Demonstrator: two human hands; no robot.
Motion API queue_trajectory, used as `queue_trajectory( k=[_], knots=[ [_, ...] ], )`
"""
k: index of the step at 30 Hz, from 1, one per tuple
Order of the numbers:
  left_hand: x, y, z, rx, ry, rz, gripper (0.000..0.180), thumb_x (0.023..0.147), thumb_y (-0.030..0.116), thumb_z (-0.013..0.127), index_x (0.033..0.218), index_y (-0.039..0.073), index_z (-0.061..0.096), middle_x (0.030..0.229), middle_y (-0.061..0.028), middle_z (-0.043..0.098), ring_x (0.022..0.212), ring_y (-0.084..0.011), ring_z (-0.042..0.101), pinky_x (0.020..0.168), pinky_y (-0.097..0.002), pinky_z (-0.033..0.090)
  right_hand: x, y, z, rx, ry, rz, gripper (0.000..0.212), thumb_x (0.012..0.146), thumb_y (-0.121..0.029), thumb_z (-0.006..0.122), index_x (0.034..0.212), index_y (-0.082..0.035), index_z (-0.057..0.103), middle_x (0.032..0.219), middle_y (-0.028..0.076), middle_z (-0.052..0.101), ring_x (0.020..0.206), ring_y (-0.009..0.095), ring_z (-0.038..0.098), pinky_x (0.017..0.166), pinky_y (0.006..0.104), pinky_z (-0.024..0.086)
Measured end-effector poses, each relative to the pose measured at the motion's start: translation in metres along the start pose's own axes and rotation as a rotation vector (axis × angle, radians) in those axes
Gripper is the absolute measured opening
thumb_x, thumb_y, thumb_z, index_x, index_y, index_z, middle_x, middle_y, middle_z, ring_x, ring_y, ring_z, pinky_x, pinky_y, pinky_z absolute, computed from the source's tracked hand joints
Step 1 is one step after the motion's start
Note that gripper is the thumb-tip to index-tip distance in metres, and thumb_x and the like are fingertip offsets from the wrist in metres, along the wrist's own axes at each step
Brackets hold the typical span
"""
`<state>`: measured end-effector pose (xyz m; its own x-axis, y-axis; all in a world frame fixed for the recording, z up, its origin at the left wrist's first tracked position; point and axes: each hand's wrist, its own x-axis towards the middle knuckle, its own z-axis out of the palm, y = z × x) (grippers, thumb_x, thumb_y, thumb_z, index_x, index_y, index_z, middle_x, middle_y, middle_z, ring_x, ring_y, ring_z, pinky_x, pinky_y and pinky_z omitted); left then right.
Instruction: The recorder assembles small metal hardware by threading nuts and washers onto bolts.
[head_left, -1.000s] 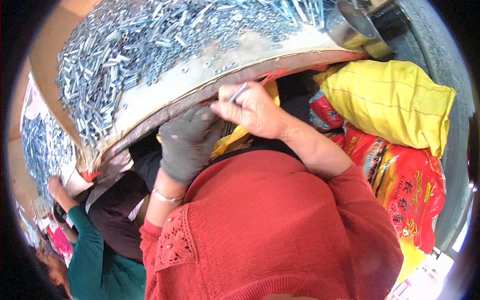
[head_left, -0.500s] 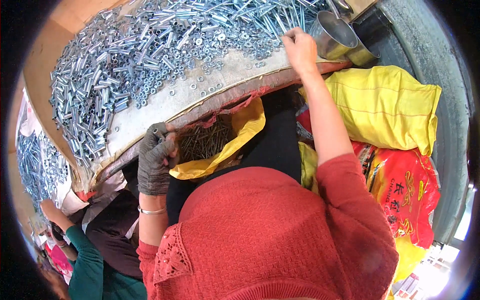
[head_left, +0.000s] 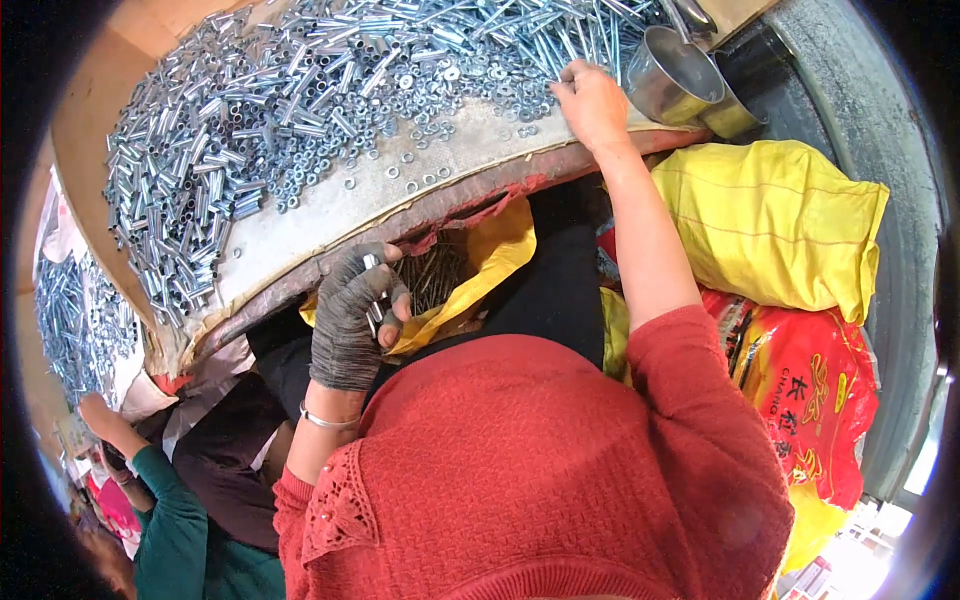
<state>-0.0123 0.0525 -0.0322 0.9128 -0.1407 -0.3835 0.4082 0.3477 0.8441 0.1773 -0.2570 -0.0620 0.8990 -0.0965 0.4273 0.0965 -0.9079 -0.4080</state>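
My left hand (head_left: 350, 325), in a grey fingerless glove, is curled around small metal sleeves (head_left: 376, 310) over the left side of an open yellow bag (head_left: 512, 245). Dark, thin bolts or nails (head_left: 432, 272) lie inside that bag on my lap. My right hand (head_left: 595, 108) is bare and pinched closed at the near edge of the heap, beside washers (head_left: 515, 108) and long silvery bolts (head_left: 575, 42). Whatever its fingertips hold, if anything, is hidden. A large pile of short metal sleeves (head_left: 190, 180) covers the left of the cloth-covered table (head_left: 300, 235).
Metal cups (head_left: 675, 85) stand at the right end of the table. A full yellow sack (head_left: 770, 220) and a red printed bag (head_left: 800, 390) lie to my right. At lower left, a co-worker's green sleeve (head_left: 175, 500) reaches toward another metal pile (head_left: 75, 320).
My left hand has moved right over the yellow bag and turned, so the sleeves in it show more. My right hand has shifted slightly left and toward me.
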Motion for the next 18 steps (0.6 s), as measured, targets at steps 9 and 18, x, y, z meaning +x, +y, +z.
queue_trajectory(
  k=[9,18],
  knots=[
    [0.003,-0.01,-0.004,0.013,-0.11,-0.01,0.025,0.088,0.026,0.057,0.103,0.006,0.056,0.061,-0.0074,0.056,0.036,-0.0086,0.041,0.034,-0.0189,0.029,0.006,0.017,-0.004,0.303,-0.054,0.239,0.018,0.079,-0.017,0.064,0.084,0.0,0.063,0.077,0.014,0.066,0.072,0.027,0.066,0.062,0.0365,0.051],
    [0.006,-0.014,-0.009,-0.11,-0.053,-0.024,0.026,0.091,0.03,0.056,0.097,0.005,0.057,0.062,-0.0072,0.058,0.038,-0.0068,0.043,0.034,-0.0163,0.029,-0.049,0.026,-0.068,0.59,0.127,0.194,0.009,0.084,-0.007,0.058,0.082,0.0,0.061,0.065,0.003,0.058,0.052,0.008,0.052,0.045,0.0202,0.04]
  ],
)
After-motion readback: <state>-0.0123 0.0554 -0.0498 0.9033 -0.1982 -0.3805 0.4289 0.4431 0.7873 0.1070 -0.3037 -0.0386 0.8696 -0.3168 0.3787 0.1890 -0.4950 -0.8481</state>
